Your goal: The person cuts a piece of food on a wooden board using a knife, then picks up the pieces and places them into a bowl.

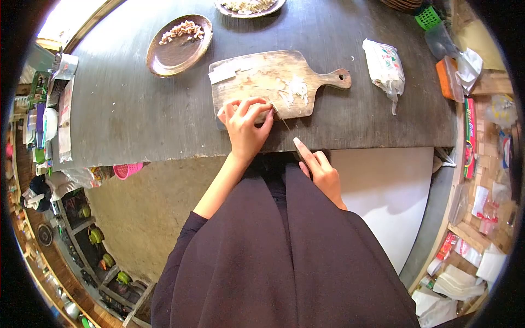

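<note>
My right hand [321,174] grips a knife [285,123] at the front edge of the table, its thin blade angled up and left to the cutting board. On the near side of that wooden cutting board [262,71], my left hand [246,124] presses down with bent fingers. Whatever lies under those fingertips is mostly hidden, and the blade tip is close beside them. Pale chopped pieces [295,90] are heaped toward the board's handle. A flat whitish piece [223,72] rests at its far left corner.
Behind the board stand a brown plate [172,59] with small reddish-brown pieces and another plate [249,14] of pale shreds. To the right are a white plastic packet [384,68], an orange-sided container [447,79] and a green basket [427,18]. Crowded shelves flank both sides.
</note>
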A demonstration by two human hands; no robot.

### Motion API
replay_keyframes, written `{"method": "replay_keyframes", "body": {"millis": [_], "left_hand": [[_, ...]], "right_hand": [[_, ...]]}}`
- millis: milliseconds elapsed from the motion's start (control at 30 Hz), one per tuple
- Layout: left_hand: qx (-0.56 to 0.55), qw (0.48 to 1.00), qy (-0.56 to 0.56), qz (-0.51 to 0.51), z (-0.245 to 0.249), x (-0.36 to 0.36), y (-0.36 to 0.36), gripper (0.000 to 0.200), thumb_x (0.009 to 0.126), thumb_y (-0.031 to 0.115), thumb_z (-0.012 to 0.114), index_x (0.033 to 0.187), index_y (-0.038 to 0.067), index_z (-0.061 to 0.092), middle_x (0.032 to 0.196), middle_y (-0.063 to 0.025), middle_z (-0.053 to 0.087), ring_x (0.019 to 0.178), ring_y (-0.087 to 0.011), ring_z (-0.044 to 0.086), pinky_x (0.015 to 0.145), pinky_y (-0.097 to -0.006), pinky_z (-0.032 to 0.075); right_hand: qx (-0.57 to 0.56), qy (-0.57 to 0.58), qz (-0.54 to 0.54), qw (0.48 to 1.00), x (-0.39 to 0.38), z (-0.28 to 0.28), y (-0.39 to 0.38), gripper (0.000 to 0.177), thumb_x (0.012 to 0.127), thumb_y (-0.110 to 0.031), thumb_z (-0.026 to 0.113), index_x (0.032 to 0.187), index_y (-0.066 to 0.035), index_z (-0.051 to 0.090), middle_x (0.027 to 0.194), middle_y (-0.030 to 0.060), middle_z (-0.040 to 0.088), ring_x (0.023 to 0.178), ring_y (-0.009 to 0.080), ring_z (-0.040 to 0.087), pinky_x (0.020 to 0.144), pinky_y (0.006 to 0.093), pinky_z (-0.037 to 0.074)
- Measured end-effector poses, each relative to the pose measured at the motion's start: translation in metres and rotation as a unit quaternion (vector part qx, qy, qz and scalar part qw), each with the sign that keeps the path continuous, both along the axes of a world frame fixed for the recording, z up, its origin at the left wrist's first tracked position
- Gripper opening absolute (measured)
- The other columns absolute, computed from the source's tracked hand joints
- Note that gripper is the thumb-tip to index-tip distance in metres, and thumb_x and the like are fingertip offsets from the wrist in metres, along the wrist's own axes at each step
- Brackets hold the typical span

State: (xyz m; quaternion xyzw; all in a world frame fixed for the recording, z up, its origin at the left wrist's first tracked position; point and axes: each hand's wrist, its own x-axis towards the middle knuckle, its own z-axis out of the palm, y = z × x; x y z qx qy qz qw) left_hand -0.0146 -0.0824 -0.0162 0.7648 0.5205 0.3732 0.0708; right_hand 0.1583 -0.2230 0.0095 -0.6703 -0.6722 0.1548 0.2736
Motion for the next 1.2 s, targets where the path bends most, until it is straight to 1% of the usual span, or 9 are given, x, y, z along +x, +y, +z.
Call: {"method": "replay_keyframes", "body": {"millis": [33,100,133,200,467,933,1000,1133,1200], "left_hand": [[-0.003,1.0,0.0,0.0,-0.001,0.0,0.0,0.013,0.078,0.021,0.082,0.09,0.021,0.078,0.107,0.0103,0.072,0.111,-0.0239,0.055,0.1,-0.0421,0.031],[-0.006,1.0,0.0,-0.001,-0.002,0.0,0.0,0.013,0.077,0.021,0.082,0.089,0.021,0.077,0.107,0.0099,0.072,0.112,-0.0242,0.055,0.1,-0.0423,0.031],[-0.005,1.0,0.0,0.0,-0.001,0.0,0.0,0.013,0.077,0.02,0.082,0.089,0.021,0.077,0.107,0.0098,0.072,0.112,-0.0242,0.055,0.1,-0.0423,0.031],[-0.004,1.0,0.001,0.001,-0.001,0.0,0.0,0.013,0.077,0.02,0.082,0.088,0.021,0.077,0.106,0.0097,0.072,0.112,-0.0241,0.055,0.1,-0.0424,0.031],[0.003,1.0,-0.015,0.003,-0.001,0.0,0.001,0.014,0.076,0.02,0.083,0.088,0.021,0.077,0.102,0.0078,0.07,0.111,-0.024,0.055,0.099,-0.0426,0.031],[-0.003,1.0,-0.003,-0.001,-0.001,-0.001,0.001,0.015,0.075,0.02,0.083,0.088,0.021,0.077,0.103,0.0083,0.07,0.112,-0.0247,0.054,0.1,-0.0431,0.031],[-0.004,1.0,-0.003,-0.001,0.0,0.0,0.001,0.015,0.075,0.019,0.083,0.088,0.021,0.077,0.103,0.0086,0.07,0.112,-0.0248,0.054,0.1,-0.043,0.031],[-0.007,1.0,-0.008,-0.002,-0.001,0.0,0.0,0.015,0.075,0.019,0.083,0.089,0.021,0.077,0.104,0.0091,0.07,0.112,-0.0247,0.054,0.1,-0.043,0.031],[-0.005,1.0,-0.009,-0.004,-0.002,-0.001,0.001,0.015,0.076,0.019,0.083,0.089,0.021,0.077,0.105,0.0092,0.07,0.112,-0.0247,0.054,0.099,-0.043,0.031]], "right_hand": [[0.0,0.0,0.0,1.0,0.0,0.003,0.0,0.063,0.092,-0.019,0.073,0.151,-0.035,0.054,0.087,0.0031,0.055,0.061,0.0233,0.065,0.057,0.039,0.058],[-0.071,0.028,-0.001,0.997,-0.001,0.01,0.0,0.063,0.092,-0.006,0.07,0.15,-0.028,0.056,0.088,0.0077,0.058,0.073,0.0282,0.066,0.069,0.0413,0.055],[-0.071,0.029,0.0,0.997,-0.001,0.008,-0.001,0.063,0.092,-0.006,0.07,0.15,-0.028,0.056,0.088,0.0077,0.058,0.073,0.0282,0.066,0.069,0.0413,0.055],[-0.017,0.005,0.007,1.0,0.0,0.0,-0.001,0.064,0.092,-0.018,0.073,0.151,-0.034,0.053,0.087,0.0034,0.054,0.061,0.0238,0.065,0.057,0.0394,0.058],[-0.013,-0.019,-0.003,1.0,-0.005,0.001,-0.002,0.064,0.092,-0.018,0.073,0.151,-0.034,0.054,0.087,0.0037,0.054,0.061,0.0235,0.066,0.057,0.0393,0.058],[-0.015,-0.035,-0.005,0.999,-0.008,0.001,-0.004,0.064,0.092,-0.019,0.072,0.151,-0.035,0.053,0.088,0.0045,0.052,0.058,0.024,0.065,0.055,0.0397,0.057],[-0.013,-0.053,-0.005,0.999,-0.009,-0.002,-0.004,0.065,0.093,-0.019,0.072,0.152,-0.035,0.052,0.088,0.0049,0.052,0.057,0.0247,0.065,0.055,0.0398,0.057],[-0.01,-0.043,-0.017,0.999,-0.014,-0.003,0.004,0.064,0.093,-0.02,0.071,0.152,-0.036,0.051,0.089,0.0052,0.052,0.056,0.0254,0.064,0.053,0.0394,0.056],[-0.014,-0.06,-0.006,0.998,-0.013,-0.003,0.01,0.064,0.094,-0.021,0.071,0.153,-0.036,0.05,0.09,0.0055,0.052,0.055,0.0261,0.064,0.052,0.0391,0.056]]}}
